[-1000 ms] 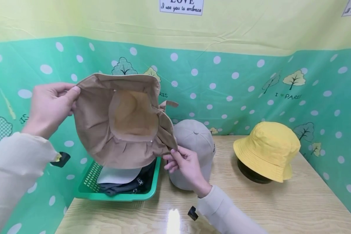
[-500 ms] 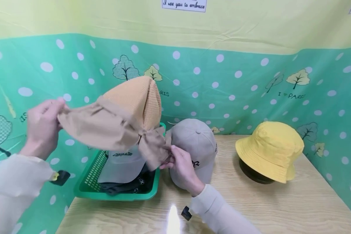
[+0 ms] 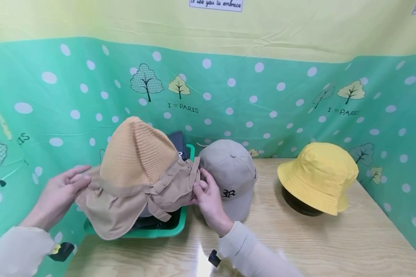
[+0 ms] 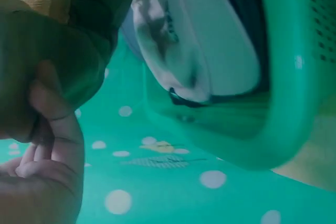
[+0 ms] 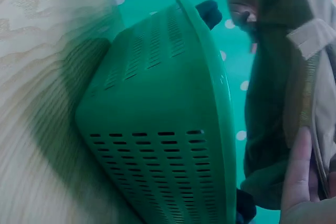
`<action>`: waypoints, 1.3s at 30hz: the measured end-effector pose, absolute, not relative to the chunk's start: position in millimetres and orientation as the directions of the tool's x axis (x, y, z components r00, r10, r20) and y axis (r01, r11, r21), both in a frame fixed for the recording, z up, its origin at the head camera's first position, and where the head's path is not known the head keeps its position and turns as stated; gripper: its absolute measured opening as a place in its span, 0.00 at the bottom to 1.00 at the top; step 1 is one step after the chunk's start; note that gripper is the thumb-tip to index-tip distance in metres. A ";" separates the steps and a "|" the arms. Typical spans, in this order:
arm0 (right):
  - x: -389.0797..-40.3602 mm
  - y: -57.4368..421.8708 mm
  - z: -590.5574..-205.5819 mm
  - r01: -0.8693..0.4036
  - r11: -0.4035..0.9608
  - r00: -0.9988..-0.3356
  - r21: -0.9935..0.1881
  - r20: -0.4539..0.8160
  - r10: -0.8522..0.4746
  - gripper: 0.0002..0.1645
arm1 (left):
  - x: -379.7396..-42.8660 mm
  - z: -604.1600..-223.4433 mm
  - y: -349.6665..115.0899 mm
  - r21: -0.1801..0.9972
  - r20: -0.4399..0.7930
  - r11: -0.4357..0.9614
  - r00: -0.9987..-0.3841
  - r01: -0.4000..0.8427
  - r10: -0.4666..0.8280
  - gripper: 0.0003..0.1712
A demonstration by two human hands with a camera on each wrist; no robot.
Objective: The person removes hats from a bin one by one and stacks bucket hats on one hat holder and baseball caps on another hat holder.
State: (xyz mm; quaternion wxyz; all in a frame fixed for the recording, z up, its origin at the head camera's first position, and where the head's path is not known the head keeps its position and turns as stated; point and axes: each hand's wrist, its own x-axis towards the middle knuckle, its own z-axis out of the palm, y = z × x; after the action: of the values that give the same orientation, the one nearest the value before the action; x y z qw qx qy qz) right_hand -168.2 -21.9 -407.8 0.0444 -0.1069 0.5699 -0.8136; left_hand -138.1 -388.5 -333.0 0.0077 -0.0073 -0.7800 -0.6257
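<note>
A sun hat (image 3: 138,154) with a ribbed peach crown and a floppy tan brim is held up over the green basket (image 3: 175,229). Its crown points upward and a loose tan tie hangs at the front. My left hand (image 3: 57,196) pinches the brim's left edge between thumb and fingers. On the other side, my right hand (image 3: 209,204) grips the brim near a fabric strap. Inside the basket, a pale cap (image 4: 210,51) and dark headwear show in the left wrist view; the hat covers most of them in the head view.
A grey baseball cap (image 3: 228,173) with a black emblem stands on the wooden table (image 3: 263,246) just right of the basket. Farther right, a yellow bucket hat (image 3: 319,177) sits on a dark stand (image 3: 299,202). A green dotted curtain (image 3: 256,100) rises behind and along both sides.
The hat has turned from showing its inside to crown up, and has come lower over the basket. Both hands keep the brim; the left hand has moved down.
</note>
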 end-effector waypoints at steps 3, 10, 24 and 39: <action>-167.4 -25.2 -407.3 -0.018 -0.311 -0.974 -0.950 0.087 -0.210 0.22 | -137.4 -341.1 -392.0 0.944 -0.055 0.324 -0.998 -0.054 -0.007 0.27; -169.2 -34.3 -411.5 0.082 -0.302 -0.982 -0.950 -0.026 -0.185 0.09 | -135.0 -359.3 -384.0 0.933 -0.121 0.330 -0.988 -0.147 -0.098 0.19; -168.7 -37.8 -414.8 0.052 -0.242 -0.991 -0.969 -0.020 -0.134 0.18 | -139.0 -364.5 -370.6 0.953 -0.083 0.262 -0.964 -0.150 -0.252 0.25; -169.6 -15.6 -364.5 -0.154 -0.249 -0.967 -0.956 0.197 -0.160 0.15 | -142.2 -330.9 -356.8 0.997 -0.071 -0.001 -0.950 -0.075 -0.304 0.28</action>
State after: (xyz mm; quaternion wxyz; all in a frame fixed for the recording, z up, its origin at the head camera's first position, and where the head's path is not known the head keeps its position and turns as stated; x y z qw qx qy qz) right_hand -169.6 -15.6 -364.5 0.0020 -0.1279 0.6126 -0.7800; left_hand -142.2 -356.8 -330.9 0.0827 0.1350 -0.7021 -0.6943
